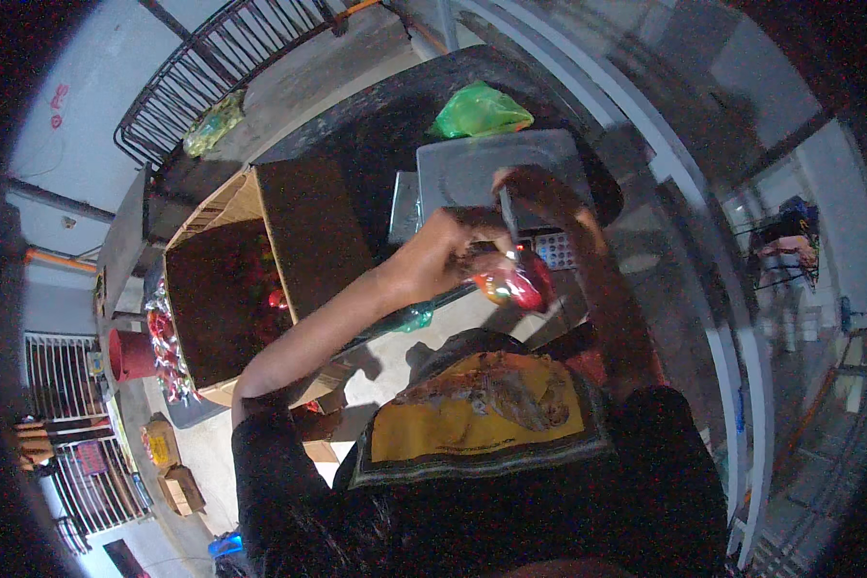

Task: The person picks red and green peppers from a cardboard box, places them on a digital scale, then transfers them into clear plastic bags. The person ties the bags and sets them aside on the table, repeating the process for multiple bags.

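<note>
My left hand [453, 241] is closed around the upper part of a small clear plastic bag [520, 284] with red and orange shiny contents. The bag hangs below my fingers, in front of the scale. Higher up, my right hand [539, 197] pinches the top of a narrow pale strip [509, 214] that runs down to the bag. Whether this strip is the bag's stretched neck or a separate tie, I cannot tell. Behind my hands stands a weighing scale with a grey platform [501, 154] and a keypad [556, 250], partly covered by my right arm.
A green plastic bag [482, 111] lies behind the scale on the dark table [356, 125]. To the left stands an open cardboard box [313, 217] with red shiny items inside. A teal plastic piece [414, 316] lies near the table's edge. A red bucket [131, 354] is farther left.
</note>
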Action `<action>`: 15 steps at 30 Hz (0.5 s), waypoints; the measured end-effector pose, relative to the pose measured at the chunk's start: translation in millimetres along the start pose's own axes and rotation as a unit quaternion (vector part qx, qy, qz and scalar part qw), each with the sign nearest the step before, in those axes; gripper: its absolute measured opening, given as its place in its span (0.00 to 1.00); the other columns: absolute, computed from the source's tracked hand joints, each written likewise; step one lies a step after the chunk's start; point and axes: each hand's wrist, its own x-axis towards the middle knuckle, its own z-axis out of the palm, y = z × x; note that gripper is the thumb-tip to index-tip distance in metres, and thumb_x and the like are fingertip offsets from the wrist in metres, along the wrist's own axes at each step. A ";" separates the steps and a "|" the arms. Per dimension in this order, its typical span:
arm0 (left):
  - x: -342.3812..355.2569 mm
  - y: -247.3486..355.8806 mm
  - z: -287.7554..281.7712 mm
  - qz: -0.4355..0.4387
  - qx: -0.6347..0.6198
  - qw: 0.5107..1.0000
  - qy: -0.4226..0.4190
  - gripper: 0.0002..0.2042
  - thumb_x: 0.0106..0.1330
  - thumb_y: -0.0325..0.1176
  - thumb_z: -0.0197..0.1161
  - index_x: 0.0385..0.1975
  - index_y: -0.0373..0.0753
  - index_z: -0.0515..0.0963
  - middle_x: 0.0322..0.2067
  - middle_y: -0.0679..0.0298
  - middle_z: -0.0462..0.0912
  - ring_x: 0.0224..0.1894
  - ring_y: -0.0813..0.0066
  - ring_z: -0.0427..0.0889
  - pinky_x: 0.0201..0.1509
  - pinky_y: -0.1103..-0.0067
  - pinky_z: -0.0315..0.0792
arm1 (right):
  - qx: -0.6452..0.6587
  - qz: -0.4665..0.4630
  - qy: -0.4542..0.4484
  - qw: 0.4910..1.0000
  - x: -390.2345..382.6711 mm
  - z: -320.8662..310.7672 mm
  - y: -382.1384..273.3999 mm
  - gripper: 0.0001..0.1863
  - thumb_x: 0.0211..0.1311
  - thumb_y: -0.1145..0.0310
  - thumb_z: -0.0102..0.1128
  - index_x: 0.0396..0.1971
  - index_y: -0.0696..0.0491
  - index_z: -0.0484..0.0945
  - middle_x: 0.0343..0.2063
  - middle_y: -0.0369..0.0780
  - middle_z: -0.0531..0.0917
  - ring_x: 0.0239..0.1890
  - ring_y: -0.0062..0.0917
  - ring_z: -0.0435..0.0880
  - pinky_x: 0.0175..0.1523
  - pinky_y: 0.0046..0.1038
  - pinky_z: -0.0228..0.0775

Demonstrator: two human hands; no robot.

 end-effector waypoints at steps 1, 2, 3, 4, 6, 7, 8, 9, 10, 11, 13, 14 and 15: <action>11.2 14.2 -6.1 0.022 0.003 1.000 -0.002 0.05 0.51 0.20 0.62 0.27 0.33 0.75 0.27 0.57 0.77 0.32 0.63 0.78 0.38 0.76 0.71 | 0.063 -0.011 0.004 0.998 -4.0 19.0 -14.8 0.12 0.61 0.67 0.50 0.41 0.55 0.75 0.36 0.37 0.78 0.39 0.18 0.75 0.43 0.23 0.68; 20.3 21.6 -12.7 0.036 0.009 0.999 -0.002 0.05 0.51 0.20 0.61 0.28 0.33 0.75 0.27 0.57 0.77 0.32 0.64 0.78 0.38 0.76 0.71 | 0.131 -0.022 0.002 0.991 -6.5 40.8 -25.0 0.13 0.61 0.65 0.51 0.42 0.55 0.75 0.37 0.36 0.78 0.40 0.19 0.76 0.45 0.24 0.68; 21.0 23.9 -19.5 0.043 0.022 0.999 0.001 0.05 0.52 0.21 0.61 0.28 0.33 0.75 0.27 0.57 0.77 0.32 0.64 0.78 0.38 0.76 0.71 | 0.211 -0.058 0.055 0.974 -18.3 69.3 -0.2 0.13 0.61 0.63 0.51 0.41 0.54 0.74 0.37 0.35 0.77 0.40 0.20 0.76 0.47 0.25 0.67; 27.1 20.2 -27.5 0.064 0.065 0.995 0.037 0.05 0.52 0.21 0.61 0.28 0.34 0.75 0.26 0.58 0.77 0.32 0.64 0.78 0.38 0.77 0.71 | 0.277 -0.092 0.122 0.949 -30.5 87.9 18.2 0.14 0.61 0.60 0.51 0.41 0.53 0.73 0.38 0.34 0.76 0.40 0.22 0.76 0.50 0.26 0.67; 46.9 7.9 -41.5 0.111 0.147 0.978 0.102 0.05 0.52 0.21 0.60 0.29 0.34 0.75 0.24 0.58 0.77 0.31 0.65 0.79 0.38 0.78 0.71 | 0.369 -0.123 0.139 0.911 -23.3 101.4 22.6 0.14 0.63 0.58 0.49 0.39 0.52 0.72 0.34 0.33 0.74 0.38 0.22 0.75 0.49 0.26 0.66; 54.2 7.0 -53.0 -0.045 0.157 0.986 0.039 0.08 0.49 0.20 0.60 0.30 0.35 0.75 0.27 0.56 0.78 0.33 0.65 0.79 0.39 0.76 0.72 | 0.396 -0.119 0.087 0.907 -11.2 105.5 24.0 0.13 0.64 0.58 0.48 0.37 0.53 0.72 0.31 0.32 0.73 0.35 0.21 0.74 0.45 0.25 0.65; 58.9 -2.3 -59.0 -0.100 0.159 0.982 0.037 0.09 0.47 0.20 0.61 0.30 0.35 0.75 0.28 0.55 0.78 0.34 0.64 0.80 0.38 0.75 0.72 | 0.422 -0.113 0.036 0.899 2.1 110.2 23.9 0.12 0.65 0.59 0.47 0.36 0.53 0.72 0.27 0.32 0.71 0.32 0.20 0.72 0.41 0.23 0.65; 59.5 -18.3 -63.8 -0.156 0.158 0.974 0.037 0.10 0.46 0.20 0.61 0.30 0.35 0.75 0.30 0.55 0.78 0.34 0.63 0.80 0.38 0.73 0.72 | 0.447 -0.104 -0.017 0.888 14.3 115.6 24.6 0.12 0.66 0.59 0.45 0.34 0.53 0.71 0.23 0.31 0.70 0.29 0.19 0.71 0.38 0.22 0.64; 52.7 -49.8 -72.1 -0.091 0.211 0.971 0.065 0.11 0.45 0.20 0.61 0.30 0.35 0.75 0.30 0.55 0.78 0.33 0.63 0.80 0.36 0.73 0.73 | 0.473 -0.094 -0.072 0.873 23.8 123.3 24.7 0.12 0.67 0.60 0.44 0.33 0.53 0.71 0.20 0.31 0.69 0.26 0.18 0.70 0.34 0.21 0.64; 41.1 -79.1 -76.2 -0.026 0.260 0.961 0.093 0.11 0.45 0.21 0.62 0.31 0.35 0.75 0.30 0.55 0.77 0.32 0.62 0.80 0.34 0.72 0.73 | 0.496 -0.083 -0.126 0.855 26.6 128.1 24.8 0.13 0.68 0.60 0.42 0.32 0.53 0.70 0.16 0.30 0.67 0.24 0.17 0.69 0.31 0.20 0.63; 4.4 -103.0 -73.2 -0.113 0.113 0.982 0.096 0.10 0.46 0.21 0.61 0.31 0.36 0.75 0.30 0.55 0.77 0.32 0.63 0.80 0.34 0.72 0.73 | 0.323 0.061 0.052 0.943 -0.9 93.1 3.1 0.08 0.65 0.64 0.49 0.32 0.52 0.71 0.13 0.27 0.63 0.20 0.10 0.65 0.24 0.16 0.57; -3.4 -108.3 -67.6 -0.145 0.034 0.984 0.093 0.09 0.47 0.21 0.61 0.31 0.36 0.75 0.29 0.55 0.77 0.32 0.63 0.80 0.34 0.72 0.72 | 0.162 0.035 0.064 0.984 -8.9 60.8 3.0 0.09 0.64 0.64 0.50 0.32 0.54 0.73 0.17 0.29 0.69 0.21 0.10 0.66 0.24 0.18 0.59; -3.6 -103.8 -57.4 -0.149 -0.026 0.984 0.089 0.09 0.48 0.21 0.61 0.30 0.35 0.75 0.29 0.56 0.77 0.31 0.65 0.79 0.33 0.74 0.72 | 0.008 -0.020 0.155 0.988 -14.6 44.0 2.7 0.08 0.65 0.68 0.47 0.37 0.57 0.71 0.22 0.32 0.73 0.24 0.12 0.69 0.26 0.16 0.60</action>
